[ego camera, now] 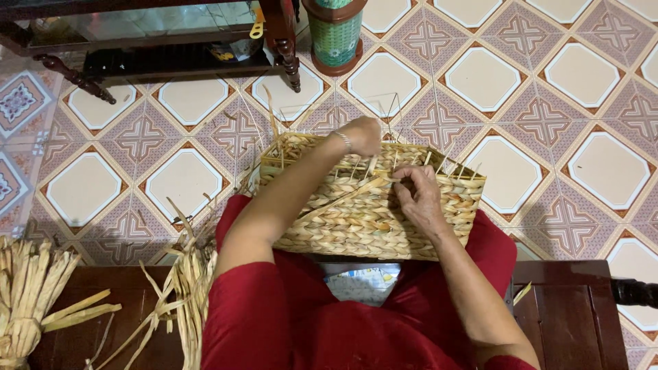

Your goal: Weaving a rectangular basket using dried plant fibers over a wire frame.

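A rectangular woven straw basket (343, 226) rests on my lap, its open top facing away, with thin upright stakes sticking out along the rim. My left hand (362, 134) reaches over the far rim and curls down inside the basket. My right hand (417, 195) is at the near rim, fingers pinched on a flat straw strand (343, 197) that runs diagonally across the basket's side. I wear red clothing.
A bundle of dried straw (31, 294) lies at the lower left, with loose strands (185, 281) beside my left knee. A dark wooden seat (569, 308) is under me. A dark wooden table (157, 41) and a green ceramic stand (336, 34) stand ahead on patterned floor tiles.
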